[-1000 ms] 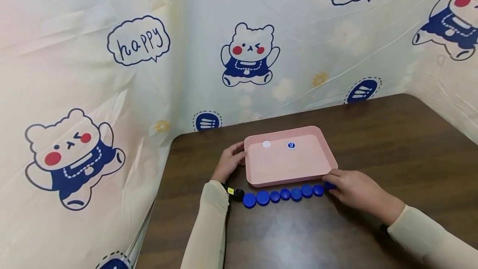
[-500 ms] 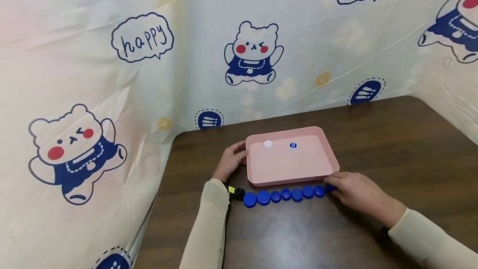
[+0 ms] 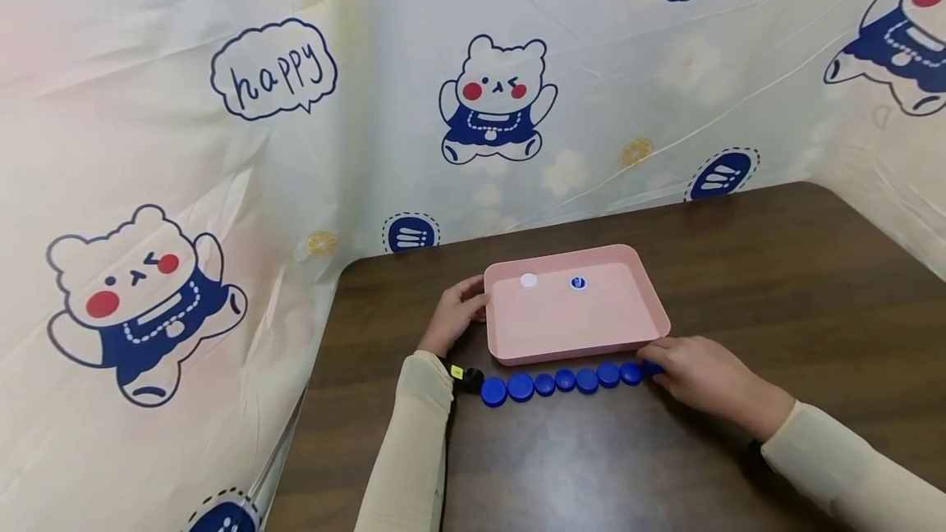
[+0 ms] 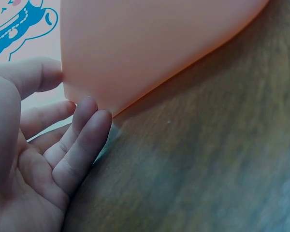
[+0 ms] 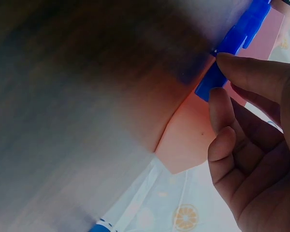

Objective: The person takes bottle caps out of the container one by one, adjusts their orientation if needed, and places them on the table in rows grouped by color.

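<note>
A shallow pink tray [image 3: 591, 320] lies on the table with a white disc [image 3: 528, 280] and a blue-and-white disc [image 3: 578, 283] inside it. My left hand [image 3: 452, 318] holds the tray's left side. In the left wrist view the thumb is at its rim and bent fingers [image 4: 84, 145] lie against the lower corner. Along the tray's near side runs a row of several blue bottle caps [image 3: 587, 381]. With thumb and fingertips, my right hand [image 3: 709, 376] pinches the blue bottle cap [image 5: 211, 88] at the row's right end, close beside the tray wall.
The brown wooden table [image 3: 739, 269] reaches back to a pale curtain [image 3: 591, 64] printed with bears. A black wrist camera [image 3: 471, 379] on the left wrist sits right by the leftmost cap.
The head view shifts slightly. Both hands, the tray and the caps keep their places.
</note>
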The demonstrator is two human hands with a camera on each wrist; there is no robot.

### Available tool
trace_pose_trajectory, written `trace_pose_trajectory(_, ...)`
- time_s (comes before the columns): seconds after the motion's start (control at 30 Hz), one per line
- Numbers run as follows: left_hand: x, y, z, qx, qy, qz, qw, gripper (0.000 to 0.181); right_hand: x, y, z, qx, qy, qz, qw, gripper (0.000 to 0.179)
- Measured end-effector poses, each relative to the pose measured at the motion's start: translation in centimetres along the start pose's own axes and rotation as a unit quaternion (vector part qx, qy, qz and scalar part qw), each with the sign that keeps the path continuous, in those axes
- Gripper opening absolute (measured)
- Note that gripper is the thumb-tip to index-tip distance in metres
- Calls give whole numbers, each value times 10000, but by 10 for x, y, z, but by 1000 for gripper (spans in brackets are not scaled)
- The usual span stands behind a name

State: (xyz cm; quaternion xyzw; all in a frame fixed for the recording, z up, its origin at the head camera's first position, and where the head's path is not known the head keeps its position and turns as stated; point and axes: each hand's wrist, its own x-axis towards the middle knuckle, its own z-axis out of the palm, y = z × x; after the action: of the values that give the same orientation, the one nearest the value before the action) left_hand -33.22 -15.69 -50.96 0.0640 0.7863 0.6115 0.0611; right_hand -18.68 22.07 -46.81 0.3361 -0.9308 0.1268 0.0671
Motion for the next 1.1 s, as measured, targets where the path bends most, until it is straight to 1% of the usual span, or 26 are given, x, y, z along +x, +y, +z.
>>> trace_pose_trajectory(0.07, -2, 11, -2, 9, -104, -65, 9999, 43, 2, 1, -1, 15, -66, 38, 10000, 28)
trace_pose_trajectory(0.2, -2, 14, -4, 99, -208, -155, 9996, 45, 3, 1, -2, 53, -176, 122, 9998, 27)
trace_pose_trajectory(0.23, -2, 13, -4, 126, -229, -205, 9994, 46, 3, 1, -2, 71, -205, 134, 9997, 26)
trace_pose_trajectory(0.3, 0, 2, -3, 123, -145, -175, 9997, 44, 3, 0, 0, 89, -221, 101, 9997, 26)
trace_pose_trajectory(0.37, -1, 0, -1, 118, -77, -175, 9997, 43, 2, 0, 1, 105, -236, 69, 9996, 27)
trace_pose_trajectory(0.47, -1, -1, 0, 76, -29, -118, 9999, 42, 3, -1, 1, 95, -206, -16, 9997, 27)
trace_pose_trajectory(0.57, 0, 0, 0, 88, 5, -64, 9999, 42, 3, 0, 1, 84, -191, -12, 9998, 27)
trace_pose_trajectory(0.77, 2, 0, 0, 63, -7, -71, 10000, 42, 3, 1, 1, 117, -292, 20, 9995, 29)
trace_pose_trajectory(0.93, 2, -1, -1, 30, -10, -18, 10000, 42, 4, 2, 2, 124, -243, -42, 9996, 29)
trace_pose_trajectory(1.1, 1, -1, 0, 52, -20, -33, 10000, 42, 3, 2, 3, 134, -227, -55, 9996, 29)
